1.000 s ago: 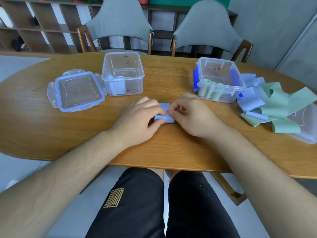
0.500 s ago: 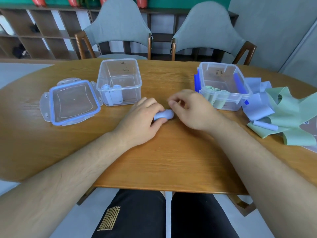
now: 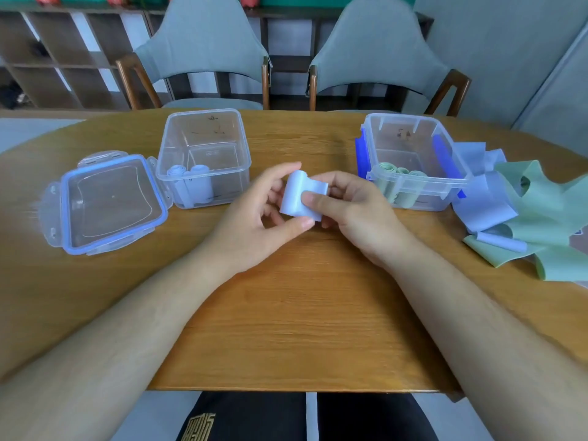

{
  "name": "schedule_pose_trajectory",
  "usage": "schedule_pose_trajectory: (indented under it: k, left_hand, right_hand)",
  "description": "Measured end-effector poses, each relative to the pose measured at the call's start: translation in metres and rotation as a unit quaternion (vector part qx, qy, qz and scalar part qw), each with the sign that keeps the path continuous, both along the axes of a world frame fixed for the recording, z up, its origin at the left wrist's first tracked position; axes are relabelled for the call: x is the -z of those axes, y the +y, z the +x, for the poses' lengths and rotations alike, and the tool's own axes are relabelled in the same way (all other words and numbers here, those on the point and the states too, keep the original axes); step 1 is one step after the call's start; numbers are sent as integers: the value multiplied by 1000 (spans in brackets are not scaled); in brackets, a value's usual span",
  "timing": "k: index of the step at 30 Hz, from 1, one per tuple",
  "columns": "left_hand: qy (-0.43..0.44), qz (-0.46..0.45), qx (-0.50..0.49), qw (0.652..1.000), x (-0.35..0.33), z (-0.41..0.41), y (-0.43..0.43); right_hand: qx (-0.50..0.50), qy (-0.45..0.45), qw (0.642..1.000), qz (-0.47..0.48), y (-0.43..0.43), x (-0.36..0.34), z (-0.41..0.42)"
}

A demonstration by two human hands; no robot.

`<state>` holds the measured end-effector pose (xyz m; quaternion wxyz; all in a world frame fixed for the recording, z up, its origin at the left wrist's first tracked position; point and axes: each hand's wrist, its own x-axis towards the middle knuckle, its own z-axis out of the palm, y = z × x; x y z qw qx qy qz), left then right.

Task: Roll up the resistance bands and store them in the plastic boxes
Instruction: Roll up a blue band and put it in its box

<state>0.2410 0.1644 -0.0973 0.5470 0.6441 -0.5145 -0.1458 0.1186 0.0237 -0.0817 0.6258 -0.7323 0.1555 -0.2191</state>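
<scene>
The pale blue rolled rubber band point(image 3: 302, 197) sits at centre. At eleven o'clock, a clear plastic box point(image 3: 229, 183) holds pale blue rolls point(image 3: 194, 186), and its clear square lid point(image 3: 111, 202) is blue-rimmed. The one o'clock clear plastic box point(image 3: 404, 135) has dark blue latches point(image 3: 445, 157) and pale green rolls point(image 3: 397, 183). The desk point(image 3: 302, 313) shows honey-brown wood grain.

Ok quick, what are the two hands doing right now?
Left hand: holding the blue rolled band.
Right hand: pinching the same band.
</scene>
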Motion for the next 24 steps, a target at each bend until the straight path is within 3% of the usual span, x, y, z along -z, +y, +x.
schedule_pose_trajectory:
  k: [9,14,17,24]
  left_hand:
    - [-104,49,-27,993,-7,2,7]
    - [-141,52,-73,986,-10,5,7]
    - [-104,26,-81,991,-10,3,5]
    - [84,-9,7,996,-8,-8,1]
  right_hand:
    - [-24,14,999,28,-2,0,0]
    - [-14,-36,999,35,-4,-3,-1]
    - [-3,-54,998,37,-4,-5,0]
    - [8,-43,999,12,-1,0,3]
